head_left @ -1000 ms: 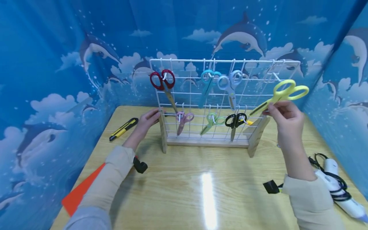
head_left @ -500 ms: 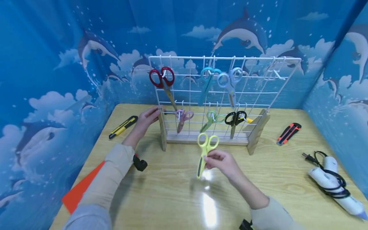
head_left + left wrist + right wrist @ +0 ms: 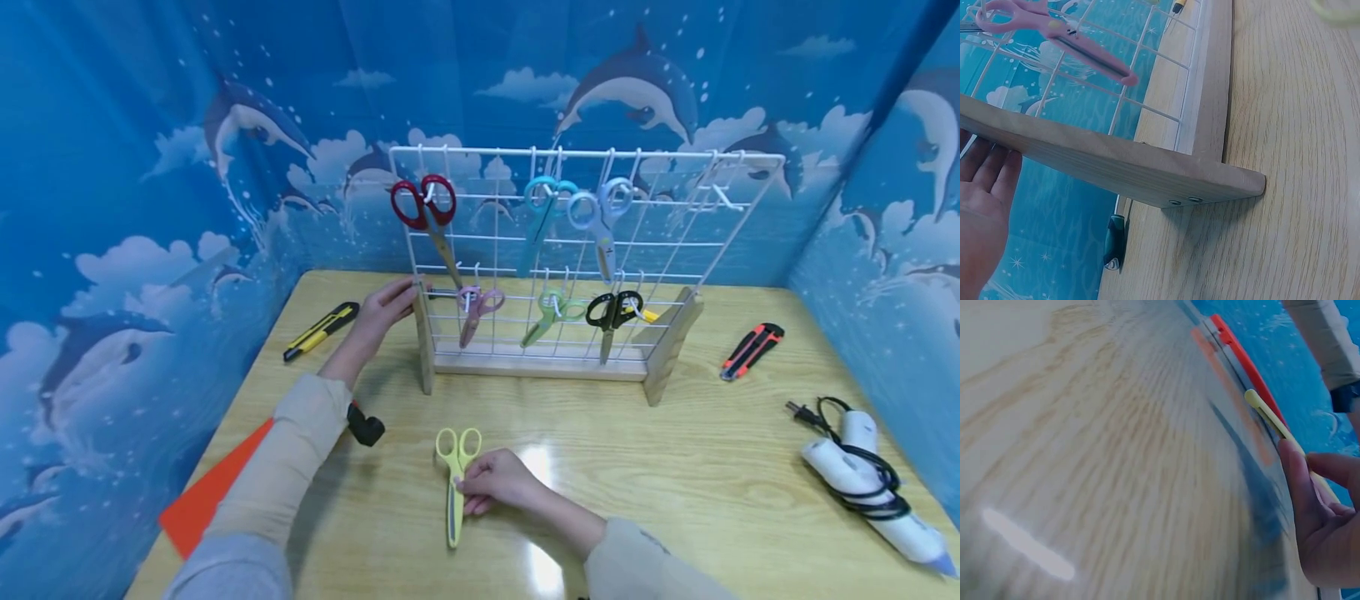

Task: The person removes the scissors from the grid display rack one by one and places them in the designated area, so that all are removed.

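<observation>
My right hand [image 3: 495,482] pinches yellow scissors [image 3: 453,467] by the blades, between thumb and fingers. The handle loops point away toward the rack, and the tip points toward me. In the right wrist view the tip of the yellow scissors [image 3: 1263,409] stands over the table with a shadow beside it. My left hand [image 3: 386,307] rests its fingers against the left wooden leg of a white wire rack [image 3: 423,337]. Seen from the left wrist, the fingers of that hand [image 3: 988,181] lie nearly straight at the leg [image 3: 1116,162]; the thumb is hidden.
Red scissors [image 3: 438,225], pink scissors [image 3: 474,312], black scissors [image 3: 611,317] and several others hang on the rack's hooks. A yellow-black utility knife [image 3: 322,331] lies left, a red-black one [image 3: 752,352] right. A white corded tool [image 3: 862,483] and an orange-red sheet [image 3: 217,492] flank the table.
My right hand has carried the yellow scissors from the rack's upper right, down and left, to the front of the table. The left hand has stayed at the rack's leg.
</observation>
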Available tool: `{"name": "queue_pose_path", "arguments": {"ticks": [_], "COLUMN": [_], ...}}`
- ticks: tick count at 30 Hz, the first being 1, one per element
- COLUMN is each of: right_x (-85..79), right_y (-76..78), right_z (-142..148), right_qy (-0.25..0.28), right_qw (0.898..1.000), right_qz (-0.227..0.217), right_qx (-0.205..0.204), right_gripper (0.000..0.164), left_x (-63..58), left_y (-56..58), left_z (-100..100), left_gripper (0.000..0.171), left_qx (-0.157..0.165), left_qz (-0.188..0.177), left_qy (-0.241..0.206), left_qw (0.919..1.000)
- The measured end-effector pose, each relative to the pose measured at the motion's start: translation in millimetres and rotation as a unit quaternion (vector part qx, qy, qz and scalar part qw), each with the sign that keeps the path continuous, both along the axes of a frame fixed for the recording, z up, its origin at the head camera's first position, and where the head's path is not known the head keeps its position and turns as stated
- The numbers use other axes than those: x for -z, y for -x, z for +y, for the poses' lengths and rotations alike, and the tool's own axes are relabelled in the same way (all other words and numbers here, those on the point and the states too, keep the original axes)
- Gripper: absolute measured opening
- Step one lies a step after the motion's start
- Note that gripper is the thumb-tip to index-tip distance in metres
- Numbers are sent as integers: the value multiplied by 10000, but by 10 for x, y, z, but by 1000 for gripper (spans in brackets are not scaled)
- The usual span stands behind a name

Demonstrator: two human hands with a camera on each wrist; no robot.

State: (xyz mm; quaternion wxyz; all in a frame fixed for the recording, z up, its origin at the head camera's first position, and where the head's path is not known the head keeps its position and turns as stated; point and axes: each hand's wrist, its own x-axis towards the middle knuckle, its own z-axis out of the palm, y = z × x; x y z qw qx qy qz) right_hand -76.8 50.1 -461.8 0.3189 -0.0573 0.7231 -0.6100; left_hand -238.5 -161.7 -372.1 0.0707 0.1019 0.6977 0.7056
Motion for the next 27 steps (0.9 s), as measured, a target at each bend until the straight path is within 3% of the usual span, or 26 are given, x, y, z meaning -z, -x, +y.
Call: {"name": "queue_pose_path", "arguments": {"ticks": [10,27], "right_x": [89,92], "right_y": [20,90], "right_z": [-180,-249], "right_qy": [-221,-704], "right_qw": [9995,9975], "right_qz": [-41,6], "right_qx": [217,-58], "right_gripper": [13,14], "left_x": [19,33], "left_y": [5,14], "left_z": [-3,18], "left_gripper": [52,54], "left_qx": [-57,-99], "left_qz": [3,40], "left_qy": [-42,-228], "left_qw": [10000,9997]}}
